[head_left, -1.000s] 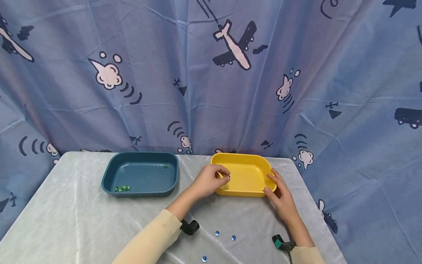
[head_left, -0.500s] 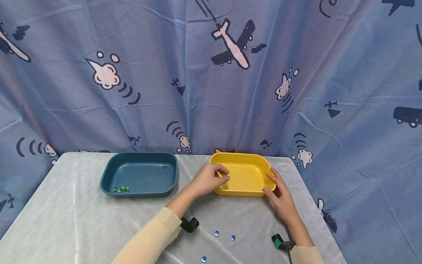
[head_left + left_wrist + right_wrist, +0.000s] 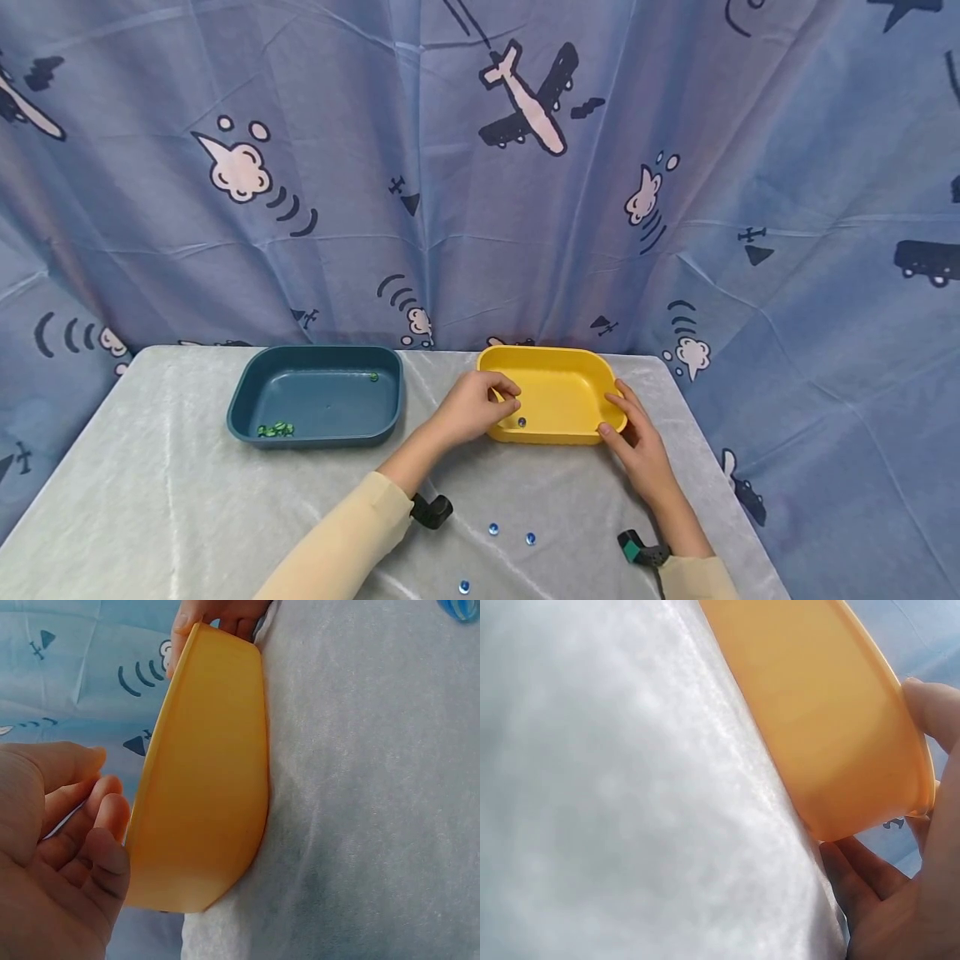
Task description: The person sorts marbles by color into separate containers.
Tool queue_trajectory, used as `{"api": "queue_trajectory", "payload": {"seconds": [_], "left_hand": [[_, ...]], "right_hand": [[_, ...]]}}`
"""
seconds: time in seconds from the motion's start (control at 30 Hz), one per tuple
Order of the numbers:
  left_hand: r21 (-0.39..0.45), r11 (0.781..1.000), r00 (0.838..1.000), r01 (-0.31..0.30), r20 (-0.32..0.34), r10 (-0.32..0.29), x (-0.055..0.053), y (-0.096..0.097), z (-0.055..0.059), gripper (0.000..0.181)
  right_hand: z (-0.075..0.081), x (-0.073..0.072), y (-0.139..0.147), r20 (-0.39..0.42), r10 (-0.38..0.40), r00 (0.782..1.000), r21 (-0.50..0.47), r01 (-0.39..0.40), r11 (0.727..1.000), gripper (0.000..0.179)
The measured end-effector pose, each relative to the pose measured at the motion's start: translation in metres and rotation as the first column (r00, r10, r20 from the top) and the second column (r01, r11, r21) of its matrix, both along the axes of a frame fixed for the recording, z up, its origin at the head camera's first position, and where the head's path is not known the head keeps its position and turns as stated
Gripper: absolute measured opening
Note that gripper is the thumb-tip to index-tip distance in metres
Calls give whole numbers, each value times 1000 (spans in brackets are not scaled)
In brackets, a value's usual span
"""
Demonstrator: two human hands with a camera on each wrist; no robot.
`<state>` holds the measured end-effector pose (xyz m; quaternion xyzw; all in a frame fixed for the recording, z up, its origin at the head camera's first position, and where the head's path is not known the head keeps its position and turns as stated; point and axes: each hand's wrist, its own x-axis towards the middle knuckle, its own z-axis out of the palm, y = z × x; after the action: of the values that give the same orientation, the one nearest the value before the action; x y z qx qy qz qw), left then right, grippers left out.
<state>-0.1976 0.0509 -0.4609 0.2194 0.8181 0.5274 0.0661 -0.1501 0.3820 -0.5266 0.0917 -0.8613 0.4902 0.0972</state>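
Note:
My left hand (image 3: 474, 407) hangs over the left end of a yellow tray (image 3: 570, 392), its fingers loosely bent. In the left wrist view a gap shows between thumb and fingertips, with nothing held there. Just below that hand, a small blue glass bead (image 3: 522, 422) lies on the tray's floor. My right hand (image 3: 640, 446) grips the tray's right front corner, thumb on the front rim and fingers along the right side. On the grey cloth nearer me lie more blue beads: one at left (image 3: 493, 529), one at right (image 3: 531, 539) and one at the front (image 3: 464, 587).
A teal tray (image 3: 322, 400) stands left of the yellow one. Several green beads (image 3: 276, 429) cluster in its front left corner, and a single green bead (image 3: 374, 377) sits near its back right. Behind the table hangs a blue printed curtain (image 3: 337, 167).
The blue bead has left my left fingertips and dropped onto the yellow tray's floor. Both hands have stayed almost where they were.

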Motion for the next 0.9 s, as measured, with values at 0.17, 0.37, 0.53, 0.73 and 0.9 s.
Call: {"api": "queue_trajectory", "payload": {"seconds": [0.17,0.37,0.53,0.73,0.9], "left_hand": [[3,1000,1000,-4,-11,4,1,-2,-1,18],[21,1000,1000,4,-25,-4,1,-3,-1,19],[33,999,999,23,-42,-21,2,-3,0,18],[49,998,998,24,-59,-21,11,-9,-3,17],[100,994,999,36,-33,-32,24,-20,-8,18]], "right_hand": [[-1,-1,0,5,-1,1000,-2,1,1000,51],[-1,-1,0,0,3,1000,-7,-3,1000,51],[0,-1,1,6,-1,1000,-9,1,1000,50],[-2,-2,2,30,-14,999,0,14,1000,52],[-2,-2,1,28,-16,999,-3,16,1000,52]]}}
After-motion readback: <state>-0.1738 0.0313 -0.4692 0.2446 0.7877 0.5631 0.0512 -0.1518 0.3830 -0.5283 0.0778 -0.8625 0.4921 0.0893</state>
